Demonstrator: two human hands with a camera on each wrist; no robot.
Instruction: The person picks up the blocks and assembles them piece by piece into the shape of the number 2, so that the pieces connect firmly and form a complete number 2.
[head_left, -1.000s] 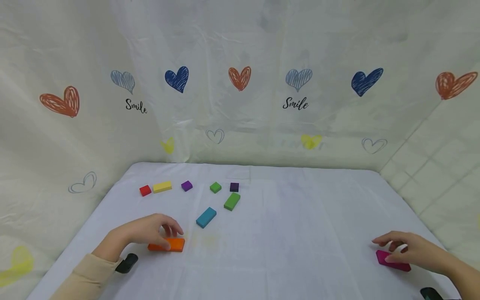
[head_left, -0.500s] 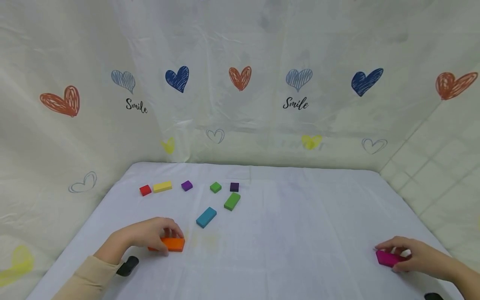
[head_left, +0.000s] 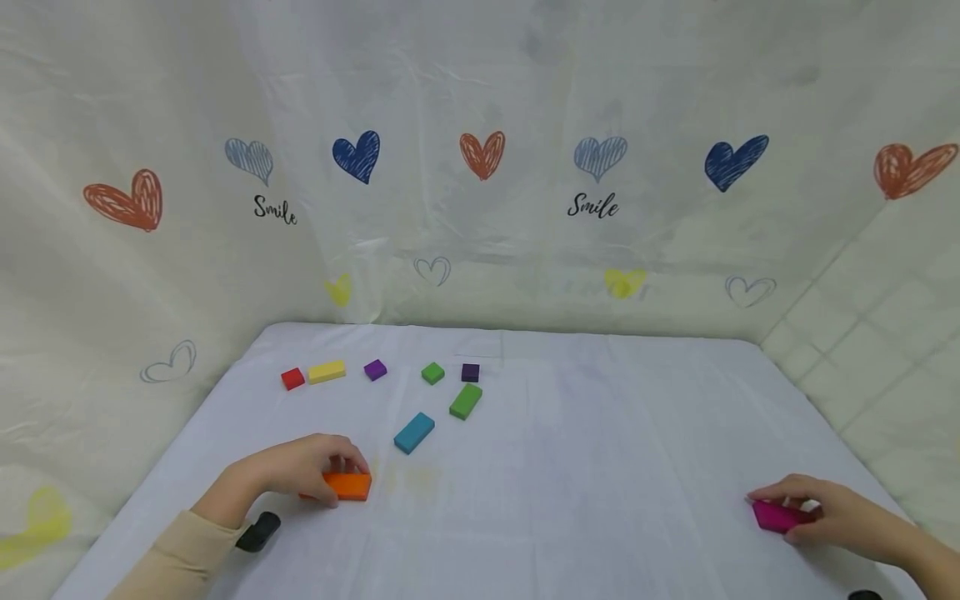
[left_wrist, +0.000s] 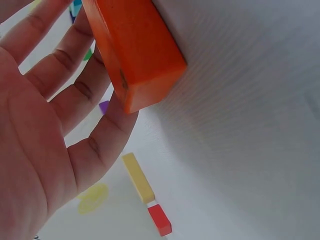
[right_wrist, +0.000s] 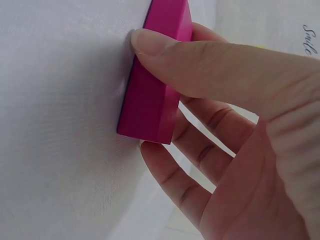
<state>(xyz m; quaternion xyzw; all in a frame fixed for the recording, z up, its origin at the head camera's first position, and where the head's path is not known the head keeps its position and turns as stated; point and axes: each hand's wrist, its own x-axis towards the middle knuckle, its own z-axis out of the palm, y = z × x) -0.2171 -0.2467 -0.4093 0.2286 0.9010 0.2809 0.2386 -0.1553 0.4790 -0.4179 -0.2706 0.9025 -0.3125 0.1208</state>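
Observation:
On the left of the table my left hand (head_left: 296,465) grips an orange block (head_left: 351,487), thumb on its near side and fingers behind it. The left wrist view shows one end of that orange block (left_wrist: 142,55) against the curled fingers (left_wrist: 102,142); the thumb is out of sight there. Far to the right, my right hand (head_left: 843,515) pinches a magenta block (head_left: 777,517) between thumb and fingers. In the right wrist view the thumb lies across the magenta block (right_wrist: 145,107), close to the white cloth.
Beyond the left hand lie a blue block (head_left: 414,432), a long green block (head_left: 466,402), a small green block (head_left: 432,372), a dark purple block (head_left: 470,372), a purple block (head_left: 375,370), a yellow block (head_left: 327,372) and a red block (head_left: 292,379). A heart-printed curtain (head_left: 525,250) hangs behind.
Both hands have lowered slightly and closed their fingers and thumbs onto the orange and magenta blocks. The blocks have barely moved on the table.

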